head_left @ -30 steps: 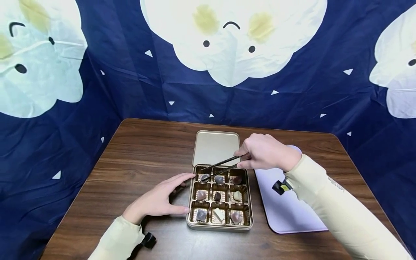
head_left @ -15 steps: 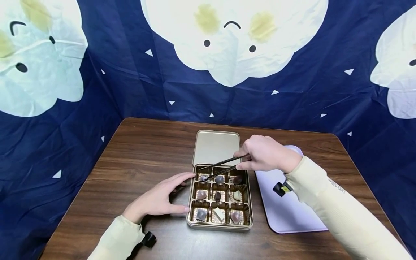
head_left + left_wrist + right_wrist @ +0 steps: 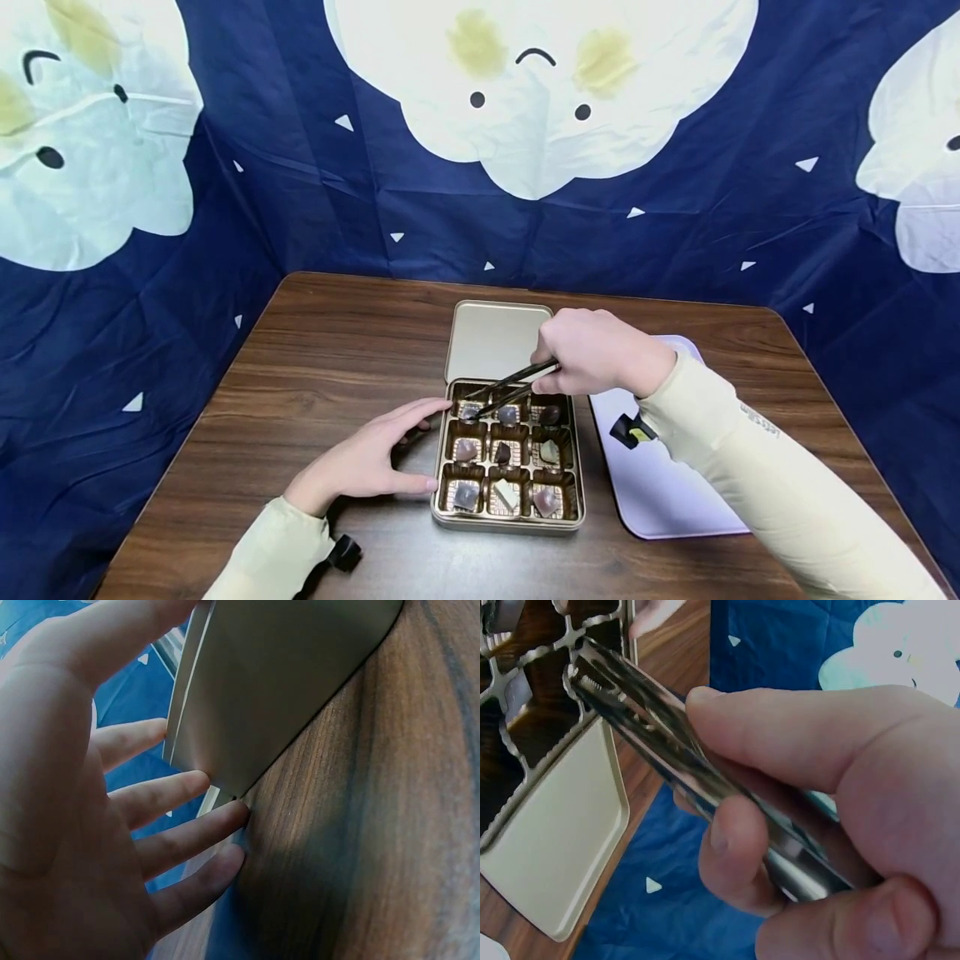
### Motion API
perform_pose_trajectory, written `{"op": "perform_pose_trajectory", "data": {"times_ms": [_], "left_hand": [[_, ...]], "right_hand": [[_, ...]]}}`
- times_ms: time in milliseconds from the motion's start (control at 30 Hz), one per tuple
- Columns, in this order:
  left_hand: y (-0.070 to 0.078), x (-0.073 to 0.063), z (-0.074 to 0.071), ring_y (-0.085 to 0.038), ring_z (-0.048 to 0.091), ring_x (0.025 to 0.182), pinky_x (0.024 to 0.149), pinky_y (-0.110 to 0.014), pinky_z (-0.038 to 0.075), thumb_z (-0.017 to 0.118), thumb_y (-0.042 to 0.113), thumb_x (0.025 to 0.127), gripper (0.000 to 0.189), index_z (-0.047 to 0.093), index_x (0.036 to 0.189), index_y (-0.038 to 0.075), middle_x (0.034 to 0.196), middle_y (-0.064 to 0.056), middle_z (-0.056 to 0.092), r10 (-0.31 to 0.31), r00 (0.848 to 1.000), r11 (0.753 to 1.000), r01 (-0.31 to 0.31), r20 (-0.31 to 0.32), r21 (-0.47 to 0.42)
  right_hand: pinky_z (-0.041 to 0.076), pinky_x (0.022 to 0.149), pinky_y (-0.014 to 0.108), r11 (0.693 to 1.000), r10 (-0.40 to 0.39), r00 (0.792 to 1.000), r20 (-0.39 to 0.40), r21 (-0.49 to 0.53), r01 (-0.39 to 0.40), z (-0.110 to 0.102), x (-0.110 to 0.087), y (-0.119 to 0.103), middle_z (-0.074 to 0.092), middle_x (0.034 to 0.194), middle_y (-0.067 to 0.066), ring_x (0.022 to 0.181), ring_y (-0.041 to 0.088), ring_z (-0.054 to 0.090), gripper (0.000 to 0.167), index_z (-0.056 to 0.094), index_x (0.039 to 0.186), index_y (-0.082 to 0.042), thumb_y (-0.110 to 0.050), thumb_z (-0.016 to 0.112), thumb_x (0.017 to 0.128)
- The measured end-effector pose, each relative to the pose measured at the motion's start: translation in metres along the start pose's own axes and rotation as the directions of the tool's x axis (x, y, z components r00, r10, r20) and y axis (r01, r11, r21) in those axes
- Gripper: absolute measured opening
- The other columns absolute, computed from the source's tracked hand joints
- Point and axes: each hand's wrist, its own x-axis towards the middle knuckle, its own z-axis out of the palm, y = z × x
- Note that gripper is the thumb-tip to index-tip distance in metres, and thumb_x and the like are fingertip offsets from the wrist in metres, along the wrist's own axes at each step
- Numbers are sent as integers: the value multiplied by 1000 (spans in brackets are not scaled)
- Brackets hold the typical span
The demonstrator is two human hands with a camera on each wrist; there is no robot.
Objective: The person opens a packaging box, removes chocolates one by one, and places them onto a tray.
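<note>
Fingers of the right hand pinch parted tweezers, those of the left hand spread against the tin, whose chocolate nearest the table's far-left corner looks light, dentable, best squeezed gently sideways.

Open gold tin, nine assorted chocolates, one per compartment, metal tongs slanted at far-left piece

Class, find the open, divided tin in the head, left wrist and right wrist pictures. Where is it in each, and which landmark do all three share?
Head: the tin lies below centre, slightly right, beside the left hand.
Left wrist: only its plain side wall shows, top middle.
Right wrist: its dark compartments fill the upper left corner, cut off by the edge.
Shared landmark: the brown wooden table.
</note>
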Motion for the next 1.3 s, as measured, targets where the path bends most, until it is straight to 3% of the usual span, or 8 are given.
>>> {"op": "perform_pose_trajectory", "data": {"times_ms": [133,300,900,1133,1300], "left_hand": [[1,1,1,-24,59,130,108,-54,51,82,60,84,99,36,164,24,165,2,42,1,1000,1000,-1,9,3],[4,3,0,-23,59,131,110,-53,49,83,61,83,100,37,164,25,165,4,42,-6,1000,1000,6,12,-10],[6,0,-1,-19,57,133,111,-50,49,84,64,80,102,36,164,31,164,12,40,-44,999,999,44,9,-8],[5,0,0,-20,57,134,112,-52,48,84,62,81,102,37,164,29,165,10,40,-39,999,999,39,9,-7],[6,0,1,-22,58,132,111,-52,49,86,59,81,101,37,164,28,165,8,41,-27,1000,1000,27,3,-6]], "right_hand": [[61,69,53,1000,27,999,20,-3,-27,6,0,-5,79,112,-5,94,18,73,25,85,110,-26,-43,79,92],[62,72,53,999,32,999,-9,43,-32,14,-4,-4,79,112,-6,99,20,74,28,84,111,-21,-41,79,93],[63,66,51,994,-55,990,-132,85,67,26,-13,12,81,105,-4,93,19,75,23,85,108,-17,-34,79,94],[58,56,43,988,-69,982,-173,123,91,29,-19,18,79,87,-11,73,7,68,11,86,96,-22,-31,80,93],[50,50,30,971,-47,977,-207,220,94,34,-26,27,80,88,-11,59,-2,55,15,86,104,-20,-29,82,92]]}}
